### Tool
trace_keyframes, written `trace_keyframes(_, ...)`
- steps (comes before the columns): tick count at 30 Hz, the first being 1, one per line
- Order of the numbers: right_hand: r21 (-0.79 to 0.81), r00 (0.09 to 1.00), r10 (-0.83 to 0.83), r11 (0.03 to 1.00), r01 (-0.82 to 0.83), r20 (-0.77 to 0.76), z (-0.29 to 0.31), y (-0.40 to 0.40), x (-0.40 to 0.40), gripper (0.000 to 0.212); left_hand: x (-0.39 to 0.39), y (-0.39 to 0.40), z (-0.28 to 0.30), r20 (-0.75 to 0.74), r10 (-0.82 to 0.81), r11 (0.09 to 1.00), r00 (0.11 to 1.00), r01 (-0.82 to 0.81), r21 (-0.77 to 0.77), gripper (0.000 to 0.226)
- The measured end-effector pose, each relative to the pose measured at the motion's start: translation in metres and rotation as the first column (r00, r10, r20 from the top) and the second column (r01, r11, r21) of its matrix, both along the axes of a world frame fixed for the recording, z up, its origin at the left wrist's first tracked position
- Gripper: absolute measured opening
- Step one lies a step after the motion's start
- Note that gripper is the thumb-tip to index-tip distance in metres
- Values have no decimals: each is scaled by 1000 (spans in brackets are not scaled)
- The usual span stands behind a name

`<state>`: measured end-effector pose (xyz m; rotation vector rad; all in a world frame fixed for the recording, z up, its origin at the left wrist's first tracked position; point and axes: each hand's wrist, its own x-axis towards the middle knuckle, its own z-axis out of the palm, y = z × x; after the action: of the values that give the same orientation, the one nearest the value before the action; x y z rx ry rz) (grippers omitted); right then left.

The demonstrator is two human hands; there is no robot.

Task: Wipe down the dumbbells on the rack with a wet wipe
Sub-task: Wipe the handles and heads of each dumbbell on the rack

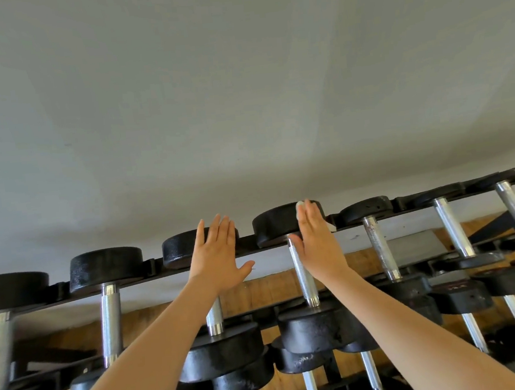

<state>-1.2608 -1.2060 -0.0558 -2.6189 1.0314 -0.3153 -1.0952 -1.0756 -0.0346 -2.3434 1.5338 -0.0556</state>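
Here the top row of the rack runs along the wall, black heads at the back, steel handles sloping down toward the person. At the far left sit two dumbbells nobody is touching. Next along, the left hand lies flat, fingers straight and a little spread, on the rear head of the third dumbbell; it holds nothing and looks to be steadying. Right of it, the right hand is flat too, fingers together, pressed against the side of the next head, with the thumb by the top of the handle. The wipe shows only as a white scrap past the fingertips, trapped between palm and iron rather than pinched. The two hands are apart, one dumbbell each.

To do this stroke well, I would say, keep the palm's pressure even so the wipe does not slip out, and sweep round the head's curve to reach its back face. Then close the wipe around the knurled handle and draw it down, since that part gets gripped most. The dumbbells further right appear to be waiting their turn.
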Motion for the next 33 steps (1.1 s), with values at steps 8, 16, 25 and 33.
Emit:
trace_keyframes(8, -125, 966, 254, 961, -247, 44, 6, -26, -12, 65, -2, 0, 3, -16, 9, 999, 1000, -8, 32, 91)
trace_keyframes(16, -28, 968, 250, 968, -250, 8, -2, 4, -21, 74, -2, 0, 4, -23, 3, 1000, 1000, -3, 30, 90)
trace_keyframes(25, 105, 962, -64, 994, 37, 265, -39, 64, -128, 69, -78, 48, -35, -405, -291, 957, 867, 269, -111, 89)
trace_keyframes(33, -78, 993, 118, 990, -115, 31, -79, 130, -114, 54, -124, 65, -65, -510, -283, 948, 813, 316, -23, 91)
